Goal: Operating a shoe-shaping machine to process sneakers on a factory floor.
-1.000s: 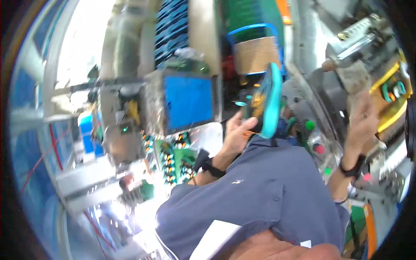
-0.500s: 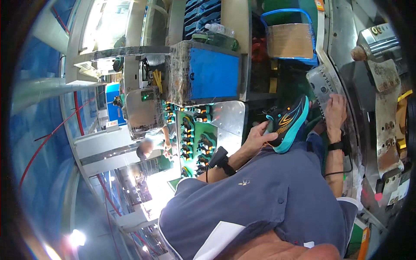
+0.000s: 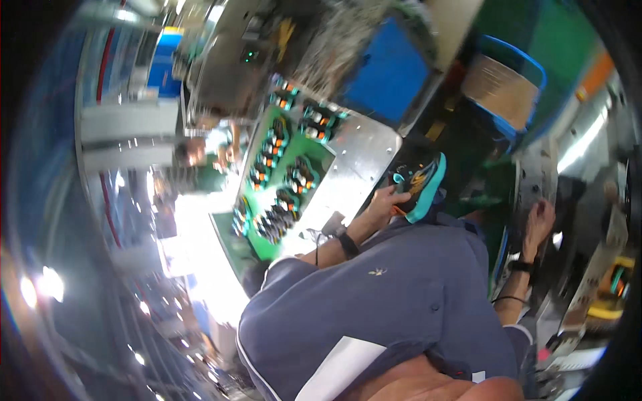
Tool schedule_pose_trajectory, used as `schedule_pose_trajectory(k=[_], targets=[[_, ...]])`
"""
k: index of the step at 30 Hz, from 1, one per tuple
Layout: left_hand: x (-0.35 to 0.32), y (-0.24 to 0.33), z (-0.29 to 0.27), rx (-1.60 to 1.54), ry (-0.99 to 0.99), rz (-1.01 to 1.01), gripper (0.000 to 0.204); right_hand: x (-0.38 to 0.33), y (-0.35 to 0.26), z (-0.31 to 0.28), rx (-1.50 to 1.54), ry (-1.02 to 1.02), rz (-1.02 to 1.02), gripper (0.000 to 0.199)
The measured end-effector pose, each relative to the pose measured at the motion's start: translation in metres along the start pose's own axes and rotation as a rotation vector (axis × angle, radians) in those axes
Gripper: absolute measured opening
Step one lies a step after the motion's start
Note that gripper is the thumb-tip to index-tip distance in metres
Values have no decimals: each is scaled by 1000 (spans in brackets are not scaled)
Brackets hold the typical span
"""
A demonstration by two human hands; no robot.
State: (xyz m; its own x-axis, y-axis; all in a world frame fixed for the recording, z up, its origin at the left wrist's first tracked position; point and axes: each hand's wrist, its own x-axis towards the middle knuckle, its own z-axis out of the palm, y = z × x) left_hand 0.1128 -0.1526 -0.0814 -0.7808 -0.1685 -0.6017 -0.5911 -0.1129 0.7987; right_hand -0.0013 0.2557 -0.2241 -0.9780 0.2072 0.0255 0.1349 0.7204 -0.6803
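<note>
My left hand (image 3: pixel 382 208) grips a black sneaker (image 3: pixel 422 188) with a turquoise sole and an orange-yellow side mark. Its fingers close round the heel end, and the sole faces right. Over at the machine's metal edge (image 3: pixel 529 175), my right hand (image 3: pixel 539 224) holds nothing that I can see. Its fingers are loosely bent and somewhat blurred; whether they touch the metal I cannot tell. Dark straps circle both wrists.
On the left, a green conveyor belt (image 3: pixel 319 158) carries several similar sneakers (image 3: pixel 301 175) beside a metal plate (image 3: pixel 368 148). Another person (image 3: pixel 200 152) stands beyond it. A blue-sided box (image 3: pixel 386 73) and a blue basket (image 3: pixel 515 127) with cardboard lie ahead. Machinery (image 3: pixel 588 254) lines the right.
The whole view has swung, bringing the belt of sneakers nearer. My left hand still holds the sneaker. My right hand has shifted back along the machine edge, away from the metal plate with holes.
</note>
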Motion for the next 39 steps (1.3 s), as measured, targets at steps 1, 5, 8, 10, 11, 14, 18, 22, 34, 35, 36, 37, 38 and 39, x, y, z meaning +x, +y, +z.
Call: schedule_pose_trajectory(k=[1, 5, 8, 10, 11, 14, 18, 22, 34, 35, 36, 37, 38, 39], targets=[[10, -35, -35, 91, 63, 58, 30, 1, -1, 0, -6, -4, 11, 21], [9, -33, -105, -492, 496, -173, 27, 19, 2, 12, 105, 39, 116, 26], [35, -76, -189, -768, 570, 99, 28, 61, -42, 29, 25, 60, 83, 25], [63, -126, -255, -627, 748, 204, 29, 99, -82, 51, 159, 81, -192, 23], [63, -110, -268, -674, 793, 142, 29, 118, -107, 60, 209, 64, -308, 22], [94, -142, -339, -339, 1052, 441, 32, 148, -276, 82, 235, 26, -290, 22], [130, -139, -421, -255, 1132, 0, 42, 187, -401, 115, 158, -5, -619, 25], [163, -128, -430, 334, 1062, -288, 50, 198, -479, 140, 158, -47, -542, 29], [-30, 186, -576, 561, 1537, 884, 28, 286, -517, 209, -348, -278, -587, 48], [-57, 199, -617, 808, 1534, 963, 26, 278, -533, 207, -309, -245, -639, 49], [-63, 236, -641, 1351, 1540, 1055, 33, 271, -536, 204, -284, -202, -650, 50], [-54, 311, -599, 530, 1348, 863, 45, 268, -528, 204, -301, -166, -634, 50], [-49, 352, -593, 595, 1303, 803, 55, 269, -522, 205, -281, -179, -617, 50], [-38, 388, -599, 660, 1264, 739, 66, 272, -518, 207, -288, -219, -586, 49]])
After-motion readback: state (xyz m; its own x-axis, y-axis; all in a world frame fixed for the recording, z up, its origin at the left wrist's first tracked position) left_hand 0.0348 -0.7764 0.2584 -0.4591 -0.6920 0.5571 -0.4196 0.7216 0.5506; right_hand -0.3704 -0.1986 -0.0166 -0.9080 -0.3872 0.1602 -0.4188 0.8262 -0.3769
